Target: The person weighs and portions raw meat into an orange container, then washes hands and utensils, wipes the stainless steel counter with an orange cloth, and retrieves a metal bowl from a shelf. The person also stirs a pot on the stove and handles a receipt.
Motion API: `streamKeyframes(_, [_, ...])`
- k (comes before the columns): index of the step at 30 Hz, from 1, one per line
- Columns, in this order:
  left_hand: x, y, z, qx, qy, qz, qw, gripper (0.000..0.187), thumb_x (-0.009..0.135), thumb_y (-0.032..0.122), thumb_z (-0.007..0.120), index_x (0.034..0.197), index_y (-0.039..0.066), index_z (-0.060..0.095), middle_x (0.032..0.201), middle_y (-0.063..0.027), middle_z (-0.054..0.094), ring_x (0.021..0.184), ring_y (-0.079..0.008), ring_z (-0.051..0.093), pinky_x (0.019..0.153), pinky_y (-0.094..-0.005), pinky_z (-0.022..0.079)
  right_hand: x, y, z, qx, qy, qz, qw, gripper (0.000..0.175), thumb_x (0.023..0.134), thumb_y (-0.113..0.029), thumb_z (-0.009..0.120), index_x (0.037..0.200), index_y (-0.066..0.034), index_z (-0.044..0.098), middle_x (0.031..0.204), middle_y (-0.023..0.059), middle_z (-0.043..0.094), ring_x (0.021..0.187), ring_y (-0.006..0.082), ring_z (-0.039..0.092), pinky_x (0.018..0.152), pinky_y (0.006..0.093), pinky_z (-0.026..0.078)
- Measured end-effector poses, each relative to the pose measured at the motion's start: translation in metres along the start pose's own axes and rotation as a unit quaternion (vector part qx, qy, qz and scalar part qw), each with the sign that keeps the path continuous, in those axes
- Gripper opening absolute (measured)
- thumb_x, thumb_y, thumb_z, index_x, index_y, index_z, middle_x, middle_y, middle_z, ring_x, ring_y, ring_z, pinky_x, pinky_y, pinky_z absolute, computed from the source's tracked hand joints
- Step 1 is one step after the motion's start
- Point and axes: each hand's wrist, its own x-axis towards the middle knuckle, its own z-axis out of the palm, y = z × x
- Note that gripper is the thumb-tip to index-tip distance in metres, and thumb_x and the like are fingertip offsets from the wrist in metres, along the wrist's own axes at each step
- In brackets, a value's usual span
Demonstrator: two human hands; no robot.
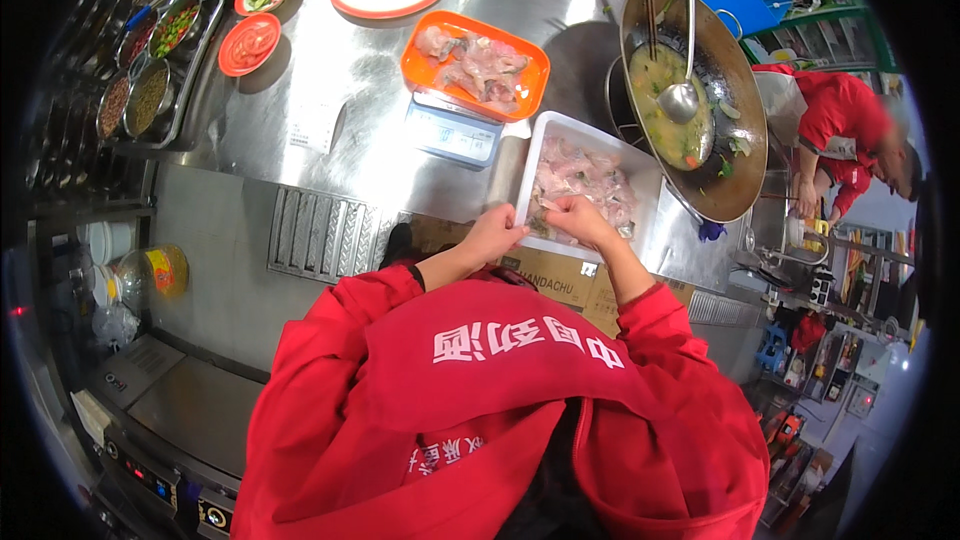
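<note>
My left hand (pixel 493 233) is at the near left corner of a white plastic tub (pixel 529 165), its thumb and fingers on the rim. Inside the tub lie many pieces of raw pale fish (pixel 581 176). My right hand (pixel 583 219) reaches over the tub's near side and pinches a piece of the fish between thumb and fingers. Beyond the tub, an orange plastic tray (pixel 536 90) holds more raw fish pieces (pixel 487 67). That tray rests on the back part of a digital kitchen scale (pixel 454 136), whose display faces me.
A large wok (pixel 750 157) with soup and a metal ladle (pixel 679 103) stands at the right of the steel counter (pixel 315 45). An enamel plate (pixel 427 0), small bowls of cucumber and tomato, and a steel tray of seasonings are farther left. A person in red (pixel 832 112) works at the far right.
</note>
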Motion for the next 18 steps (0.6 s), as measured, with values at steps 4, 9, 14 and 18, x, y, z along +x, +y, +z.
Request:
streamKeyframes(4, [-0.001, 0.000, 0.000, -0.033, -0.005, 0.003, 0.999, 0.016, 0.082, 0.011, 0.060, 0.088, -0.001, 0.050, 0.080, -0.0076, 0.056, 0.069, -0.0125, 0.057, 0.059, -0.0250, 0.049, 0.006, -0.005, 0.015, -0.128, 0.022, -0.056, 0.990, 0.025, 0.068, -0.025, 0.065, 0.075, -0.0010, 0.064, 0.062, 0.0055, 0.059, 0.058, 0.0103, 0.053, 0.054, 0.0279, 0.043])
streamKeyframes(9, [0.000, 0.001, 0.000, 0.001, -0.003, -0.004, 1.000, 0.016, 0.082, 0.011, 0.059, 0.085, -0.002, 0.050, 0.079, -0.0080, 0.056, 0.068, -0.0129, 0.057, 0.058, -0.0256, 0.049, -0.003, -0.008, 0.001, 0.102, -0.036, 0.040, 0.993, 0.019, 0.073, -0.023, 0.065, 0.077, -0.0046, 0.063, 0.066, -0.0005, 0.059, 0.053, 0.0096, 0.050, 0.046, 0.0265, 0.039])
streamKeyframes(14, [0.002, -0.005, 0.000, -0.004, 0.013, 0.023, 1.000, 0.021, 0.079, 0.013, 0.062, 0.077, 0.000, 0.046, 0.070, -0.0083, 0.054, 0.063, -0.0151, 0.060, 0.054, -0.0277, 0.048, -0.026, -0.031, -0.048, 0.391, -0.035, 0.054, 0.918, 0.012, 0.080, -0.021, 0.062, 0.081, -0.0093, 0.059, 0.063, -0.0048, 0.052, 0.049, 0.0048, 0.044, 0.040, 0.0197, 0.031])
streamKeyframes(18, [0.006, -0.008, -0.001, -0.002, 0.013, 0.038, 0.999, 0.023, 0.079, 0.014, 0.063, 0.075, -0.001, 0.045, 0.069, -0.0089, 0.055, 0.062, -0.0157, 0.061, 0.052, -0.0282, 0.048, -0.005, -0.079, -0.073, 0.371, 0.023, -0.010, 0.928, 0.015, 0.083, -0.025, 0.060, 0.082, -0.0104, 0.056, 0.060, -0.0048, 0.049, 0.047, 0.0042, 0.042, 0.040, 0.0188, 0.031])
